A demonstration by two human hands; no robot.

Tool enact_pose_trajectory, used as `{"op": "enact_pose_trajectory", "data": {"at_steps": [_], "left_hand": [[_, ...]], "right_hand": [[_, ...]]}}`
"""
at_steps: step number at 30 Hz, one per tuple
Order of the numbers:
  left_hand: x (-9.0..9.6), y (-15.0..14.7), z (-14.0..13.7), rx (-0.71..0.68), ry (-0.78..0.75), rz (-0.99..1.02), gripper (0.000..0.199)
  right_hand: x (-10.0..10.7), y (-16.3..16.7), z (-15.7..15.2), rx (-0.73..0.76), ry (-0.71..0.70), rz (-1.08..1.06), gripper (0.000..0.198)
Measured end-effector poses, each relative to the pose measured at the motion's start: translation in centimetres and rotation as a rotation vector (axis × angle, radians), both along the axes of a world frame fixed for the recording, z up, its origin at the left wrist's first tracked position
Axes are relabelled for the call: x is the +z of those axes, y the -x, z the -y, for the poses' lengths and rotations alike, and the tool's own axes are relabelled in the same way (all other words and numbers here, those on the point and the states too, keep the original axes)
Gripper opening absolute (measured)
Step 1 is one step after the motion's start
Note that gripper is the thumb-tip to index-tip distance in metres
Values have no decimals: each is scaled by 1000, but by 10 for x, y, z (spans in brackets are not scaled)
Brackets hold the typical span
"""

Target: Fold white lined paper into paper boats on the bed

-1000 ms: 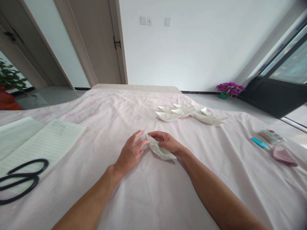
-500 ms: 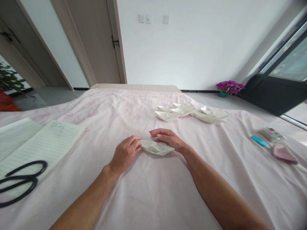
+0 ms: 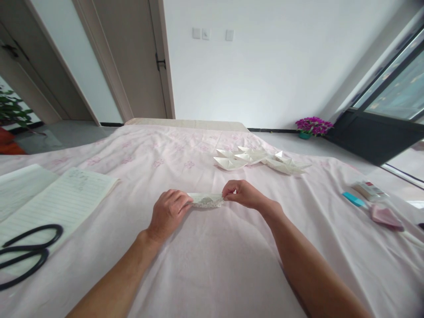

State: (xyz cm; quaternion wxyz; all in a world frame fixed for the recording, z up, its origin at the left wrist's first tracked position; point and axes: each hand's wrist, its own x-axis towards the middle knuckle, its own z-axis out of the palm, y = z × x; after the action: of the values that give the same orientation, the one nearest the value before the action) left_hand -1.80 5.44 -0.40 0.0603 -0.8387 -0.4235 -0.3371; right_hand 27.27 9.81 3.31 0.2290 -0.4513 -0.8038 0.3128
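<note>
Between my two hands is a folded paper boat [image 3: 206, 200], pale with writing along its near side. My left hand [image 3: 169, 210] pinches its left end, fingers closed over the tip. At the other end, my right hand [image 3: 241, 194] grips the right tip between thumb and fingers. Both ends of the boat are hidden by my fingers. Beyond my right hand, several finished paper boats [image 3: 232, 163] lie clustered on the pink cloth [image 3: 212, 265].
To the left lie a lined notepad [image 3: 76, 194] and black-handled scissors [image 3: 43, 254]. At the right are a blue object [image 3: 353, 199], a small packaged block [image 3: 369, 191] and a pink item [image 3: 386, 217]. A potted purple flower [image 3: 314, 126] stands on the floor by the wall.
My right hand, loosely open beside the boat before, has closed on its right tip. The boat has shifted slightly left and up, with its near side turned more toward me.
</note>
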Motion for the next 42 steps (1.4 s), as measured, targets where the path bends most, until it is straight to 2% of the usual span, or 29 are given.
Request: {"op": "enact_pose_trajectory", "data": {"at_steps": [3, 9, 15, 20, 24, 32, 36, 42], "left_hand": [[-4, 4, -5, -65, -13, 71, 6], [-11, 5, -6, -176, 72, 190, 13], [-14, 4, -5, -228, 68, 222, 13], [-16, 5, -7, -96, 73, 300, 29], [-22, 6, -12, -23, 109, 302, 30], [-31, 5, -16, -47, 156, 192, 23], [-32, 5, -17, -57, 188, 190, 24], [-27, 5, -17, -79, 264, 186, 24]], "right_hand": [[1, -1, -2, 0, -19, 77, 15], [10, -2, 0, -20, -27, 202, 13], [9, -8, 11, -23, -96, 131, 10], [1, -30, 17, -57, -201, 79, 13], [-1, -60, 15, -138, -269, 44, 17], [-4, -151, -4, -349, -308, 155, 17], [-4, -196, -16, -410, -267, 179, 18], [0, -242, -28, -488, -288, 300, 20]]}}
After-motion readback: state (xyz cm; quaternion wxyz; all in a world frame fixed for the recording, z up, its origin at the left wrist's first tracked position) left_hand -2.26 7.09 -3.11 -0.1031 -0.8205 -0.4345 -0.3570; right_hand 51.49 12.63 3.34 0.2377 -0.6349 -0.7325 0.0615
